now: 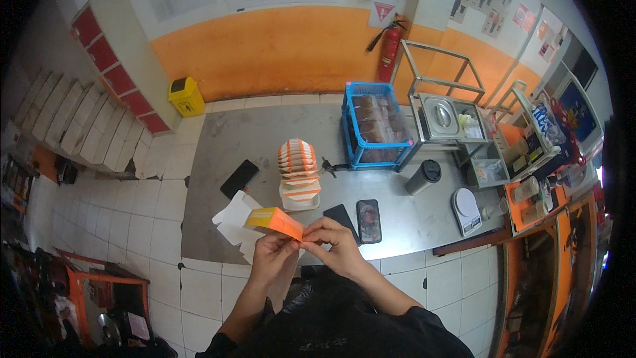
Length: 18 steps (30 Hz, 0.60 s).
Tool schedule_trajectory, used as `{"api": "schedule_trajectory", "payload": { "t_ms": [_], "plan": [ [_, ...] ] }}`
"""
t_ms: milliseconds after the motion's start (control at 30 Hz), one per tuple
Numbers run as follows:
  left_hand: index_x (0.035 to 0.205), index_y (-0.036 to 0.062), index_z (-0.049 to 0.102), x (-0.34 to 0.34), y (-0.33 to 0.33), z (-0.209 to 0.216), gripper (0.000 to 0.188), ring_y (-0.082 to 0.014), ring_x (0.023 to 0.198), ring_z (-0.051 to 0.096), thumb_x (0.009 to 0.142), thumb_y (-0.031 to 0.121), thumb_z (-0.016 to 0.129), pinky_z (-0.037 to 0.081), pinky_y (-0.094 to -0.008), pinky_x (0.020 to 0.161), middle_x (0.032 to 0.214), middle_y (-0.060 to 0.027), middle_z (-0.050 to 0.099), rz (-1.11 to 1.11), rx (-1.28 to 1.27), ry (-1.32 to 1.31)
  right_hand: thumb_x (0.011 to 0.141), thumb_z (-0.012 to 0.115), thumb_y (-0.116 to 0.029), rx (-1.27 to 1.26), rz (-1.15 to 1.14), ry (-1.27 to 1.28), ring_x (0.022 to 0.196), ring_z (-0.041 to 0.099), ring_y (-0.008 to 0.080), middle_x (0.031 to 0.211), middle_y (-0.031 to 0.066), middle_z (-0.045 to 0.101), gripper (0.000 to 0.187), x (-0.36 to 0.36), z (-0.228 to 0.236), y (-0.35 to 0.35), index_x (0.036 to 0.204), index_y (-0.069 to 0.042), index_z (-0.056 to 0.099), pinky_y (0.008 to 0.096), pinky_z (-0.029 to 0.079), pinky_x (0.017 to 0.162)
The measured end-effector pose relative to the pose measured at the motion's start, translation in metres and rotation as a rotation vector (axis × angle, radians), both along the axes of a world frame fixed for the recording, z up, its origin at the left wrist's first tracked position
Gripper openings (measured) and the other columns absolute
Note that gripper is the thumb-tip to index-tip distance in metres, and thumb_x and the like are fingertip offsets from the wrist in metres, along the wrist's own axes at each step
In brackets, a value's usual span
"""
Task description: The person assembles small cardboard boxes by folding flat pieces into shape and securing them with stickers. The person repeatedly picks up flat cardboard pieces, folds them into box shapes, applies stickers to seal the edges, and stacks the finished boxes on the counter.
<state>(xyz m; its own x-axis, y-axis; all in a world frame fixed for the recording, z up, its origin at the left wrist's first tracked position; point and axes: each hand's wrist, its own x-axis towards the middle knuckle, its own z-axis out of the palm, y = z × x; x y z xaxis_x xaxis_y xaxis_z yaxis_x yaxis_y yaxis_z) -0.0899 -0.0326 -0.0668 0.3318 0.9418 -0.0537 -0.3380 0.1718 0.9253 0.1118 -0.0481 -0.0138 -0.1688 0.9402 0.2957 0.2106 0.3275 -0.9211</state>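
A white-and-orange carton was held above the near edge of the steel table. Its near end was pinched by the left hand and the right hand, fingertips meeting. A stack of folded cartons stood just beyond, two phones beside it, a blue crate farther right.

Even bright light, bent dark rim
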Motion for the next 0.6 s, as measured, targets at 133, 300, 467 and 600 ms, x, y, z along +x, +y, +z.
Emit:
{"api": "schedule_trajectory", "payload": {
  "t_ms": [133,300,467,600],
  "plan": [
    [0.116,0.0010,0.067,-0.003,0.000,-0.003,0.029,-0.0139,0.099,0.068,0.089,0.001,0.077,0.054,-0.0285,0.091,0.109,-0.0066,0.071,-0.084,0.031,-0.015,0.088,0.077,-0.005,-0.093,-0.049,0.042,0.094,0.069,0.0225,0.104,0.0107,0.068,0.011,-0.005,0.000,-0.009,0.096,0.001,0.074,0.0324,0.056,0.080],
    [0.122,0.0021,0.063,-0.003,-0.008,-0.010,0.039,-0.0154,0.104,0.067,0.087,0.001,0.079,0.053,-0.0309,0.094,0.116,-0.0066,0.069,-0.005,0.023,-0.059,0.086,0.077,-0.002,0.049,-0.008,0.065,0.102,0.068,0.0238,0.109,0.0117,0.067,0.012,-0.012,-0.004,-0.016,0.098,0.000,0.076,0.0335,0.054,0.088],
    [0.125,0.0036,0.061,-0.003,-0.013,-0.014,0.042,-0.0156,0.109,0.065,0.087,0.004,0.081,0.052,-0.0311,0.096,0.119,-0.0056,0.067,-0.017,-0.025,-0.114,0.085,0.078,-0.002,-0.018,0.079,0.061,0.113,0.065,0.0257,0.123,0.0147,0.064,0.013,-0.001,-0.003,-0.013,0.098,-0.001,0.076,0.0357,0.053,0.094],
    [0.129,0.0042,0.058,0.005,-0.016,-0.006,0.049,-0.0148,0.110,0.064,0.087,0.007,0.082,0.052,-0.0305,0.096,0.119,-0.0053,0.066,-0.069,-0.060,-0.142,0.084,0.078,-0.002,0.117,0.032,-0.078,0.116,0.064,0.0275,0.132,0.0158,0.061,0.012,0.003,-0.001,-0.008,0.092,-0.001,0.069,0.0374,0.052,0.097]
  ]
}}
